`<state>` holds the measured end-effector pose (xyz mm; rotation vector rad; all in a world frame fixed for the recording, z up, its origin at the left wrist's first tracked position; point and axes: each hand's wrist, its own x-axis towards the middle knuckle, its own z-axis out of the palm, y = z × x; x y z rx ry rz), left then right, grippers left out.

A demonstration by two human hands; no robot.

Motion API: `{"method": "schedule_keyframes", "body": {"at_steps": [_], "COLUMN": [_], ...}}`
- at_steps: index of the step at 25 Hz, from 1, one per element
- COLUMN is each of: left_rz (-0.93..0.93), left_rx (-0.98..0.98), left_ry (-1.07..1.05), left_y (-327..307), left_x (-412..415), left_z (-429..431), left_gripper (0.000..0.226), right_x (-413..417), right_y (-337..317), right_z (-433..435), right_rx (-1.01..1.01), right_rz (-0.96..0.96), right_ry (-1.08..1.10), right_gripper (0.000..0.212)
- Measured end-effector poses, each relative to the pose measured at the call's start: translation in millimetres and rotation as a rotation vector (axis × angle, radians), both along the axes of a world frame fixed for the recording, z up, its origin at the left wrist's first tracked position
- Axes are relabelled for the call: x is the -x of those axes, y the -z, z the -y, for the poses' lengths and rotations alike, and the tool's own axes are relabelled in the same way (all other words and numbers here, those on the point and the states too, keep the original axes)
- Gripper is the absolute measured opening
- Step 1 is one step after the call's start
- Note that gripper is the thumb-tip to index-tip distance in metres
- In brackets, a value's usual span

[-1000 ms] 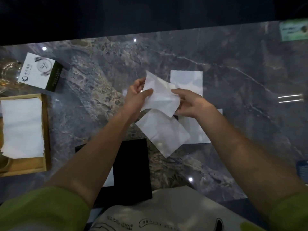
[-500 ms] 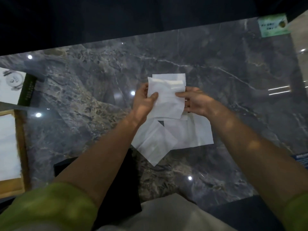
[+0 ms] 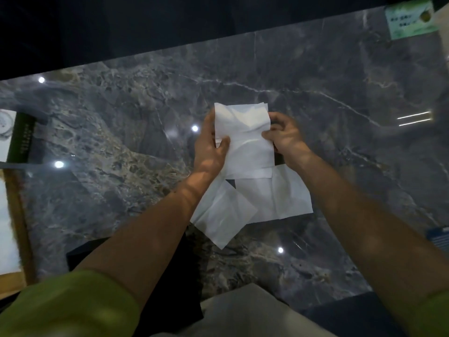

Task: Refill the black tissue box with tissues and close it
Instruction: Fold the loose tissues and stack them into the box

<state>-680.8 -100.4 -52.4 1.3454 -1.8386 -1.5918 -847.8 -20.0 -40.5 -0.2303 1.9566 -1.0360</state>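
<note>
A wooden tray (image 3: 17, 215) sits at the far left of the marble surface (image 3: 109, 142). The black tissue box (image 3: 179, 268) lies near, under the left forearm. The left hand (image 3: 210, 147) and right hand (image 3: 285, 137) each hold a grip on opposite edges of one tissue (image 3: 245, 139), above loose tissues (image 3: 262, 200).

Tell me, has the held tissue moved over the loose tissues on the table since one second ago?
Yes. The held tissue was tilted and overlapped the angled tissue; now it is straighter and farther from the person, its bottom edge over the flat tissue.
</note>
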Motion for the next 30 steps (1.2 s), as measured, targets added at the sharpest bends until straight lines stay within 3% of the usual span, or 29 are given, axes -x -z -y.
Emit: {"method": "schedule_keyframes", "body": {"at_steps": [7, 13, 19, 24, 28, 30], "left_rz": [0.177, 0.273, 0.275, 0.312, 0.274, 0.244], "left_rx": [0.044, -0.013, -0.237, -0.337, -0.344, -0.362], "left_ry": [-0.043, -0.128, -0.33, -0.328, -0.323, -0.322], "left_y": [3.2, 5.0, -4.9, -2.5, 1.8, 1.4], "left_x": [9.6, 15.0, 20.9, 20.4, 16.1, 15.1], "left_z": [-4.7, -7.3, 2.7, 13.9, 13.9, 12.2], "left_gripper": [0.072, 0.048, 0.047, 0.045, 0.038, 0.04], "right_x": [-2.5, -7.6, -13.9, -12.2, -3.1, -0.4], "right_y": [10.8, 15.2, 9.4, 5.9, -1.6, -6.0], "right_z": [-8.9, -15.1, -15.4, -6.0, 1.7, 0.1], "right_rx": [-0.063, -0.183, -0.198, -0.246, -0.257, -0.236], "right_rz": [-0.316, -0.465, -0.298, -0.16, 0.157, 0.26], "right_ry": [-0.088, -0.219, -0.069, -0.026, 0.117, 0.12], "right_gripper": [0.027, 0.035, 0.037, 0.034, 0.031, 0.047]}}
